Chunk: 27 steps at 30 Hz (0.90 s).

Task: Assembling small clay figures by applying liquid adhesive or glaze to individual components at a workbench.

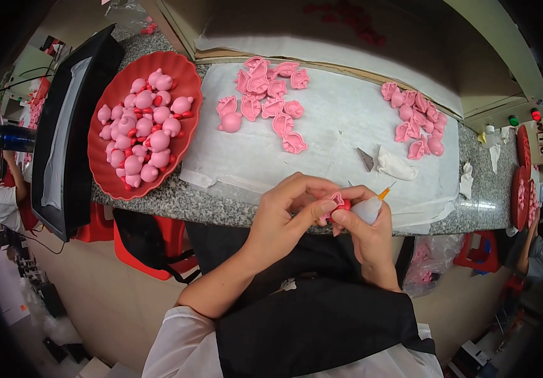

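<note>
Just over the near edge of the white paper, my left hand (293, 205) pinches a small pink moulded piece (334, 208) with a red part against it. Fingers of my right hand (369, 236) meet it there, closed on the red part. Also tucked in my right hand is a whitish squeeze bottle (367, 209) with an orange needle tip pointing up and right. My fingers hide much of the pink piece. Beyond them lie a pointed metal blade (365, 160) and a crumpled white cloth (396, 165). Pink moulded shells (257, 85) cluster at the back left of the paper.
A red scalloped tray (97, 151) on the left holds many round pink pieces and small red ones. Another pink group (416, 116) lies right. A black tray (79, 126) stands far left, and a cabinet frame (495, 104) rises behind. Other people sit at both sides.
</note>
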Each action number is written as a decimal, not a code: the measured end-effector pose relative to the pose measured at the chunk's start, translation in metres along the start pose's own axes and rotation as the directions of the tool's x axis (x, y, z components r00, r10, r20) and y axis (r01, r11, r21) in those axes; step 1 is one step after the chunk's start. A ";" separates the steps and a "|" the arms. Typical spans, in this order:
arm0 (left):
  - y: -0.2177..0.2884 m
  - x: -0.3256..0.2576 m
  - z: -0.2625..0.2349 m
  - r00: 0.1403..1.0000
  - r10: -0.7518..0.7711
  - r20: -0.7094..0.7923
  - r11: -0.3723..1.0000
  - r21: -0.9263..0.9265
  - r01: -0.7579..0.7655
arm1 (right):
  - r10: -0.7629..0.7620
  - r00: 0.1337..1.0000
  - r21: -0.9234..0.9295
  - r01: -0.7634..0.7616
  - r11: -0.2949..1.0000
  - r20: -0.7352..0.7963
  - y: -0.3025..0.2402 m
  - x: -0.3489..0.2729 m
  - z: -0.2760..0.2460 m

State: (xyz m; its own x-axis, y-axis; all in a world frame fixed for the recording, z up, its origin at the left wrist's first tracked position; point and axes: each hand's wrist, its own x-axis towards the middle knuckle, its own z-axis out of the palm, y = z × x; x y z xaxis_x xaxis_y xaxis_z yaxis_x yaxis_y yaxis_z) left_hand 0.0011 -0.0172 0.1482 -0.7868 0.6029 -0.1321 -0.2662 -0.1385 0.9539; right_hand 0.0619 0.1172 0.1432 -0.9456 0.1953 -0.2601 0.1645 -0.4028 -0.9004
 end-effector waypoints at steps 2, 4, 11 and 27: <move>-0.004 -0.001 -0.002 0.997 0.078 0.017 0.996 -0.047 -0.077 | 0.049 0.998 0.089 -0.051 0.995 0.027 -0.005 0.000 -0.001; -0.016 0.000 -0.013 0.956 0.258 0.139 0.965 0.003 -0.261 | 0.077 0.996 0.148 -0.083 0.986 0.045 -0.008 0.000 0.001; -0.035 -0.007 -0.008 0.921 0.375 0.106 0.923 -0.135 -0.360 | 0.161 0.977 0.407 -0.204 0.890 0.137 -0.005 -0.009 0.012; -0.042 -0.014 0.010 0.949 0.018 0.316 0.312 -0.903 0.295 | -0.509 0.857 -0.254 0.477 0.841 -0.079 -0.049 -0.038 -0.009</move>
State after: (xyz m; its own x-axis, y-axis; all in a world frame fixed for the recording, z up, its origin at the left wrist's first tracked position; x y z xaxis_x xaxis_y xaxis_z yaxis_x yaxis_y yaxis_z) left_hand 0.0285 -0.0117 0.1125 -0.5753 0.8177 -0.0229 -0.8180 -0.5750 0.0156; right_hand 0.0922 0.1373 0.1940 -0.8719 0.4433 0.2081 -0.2409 -0.0184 -0.9704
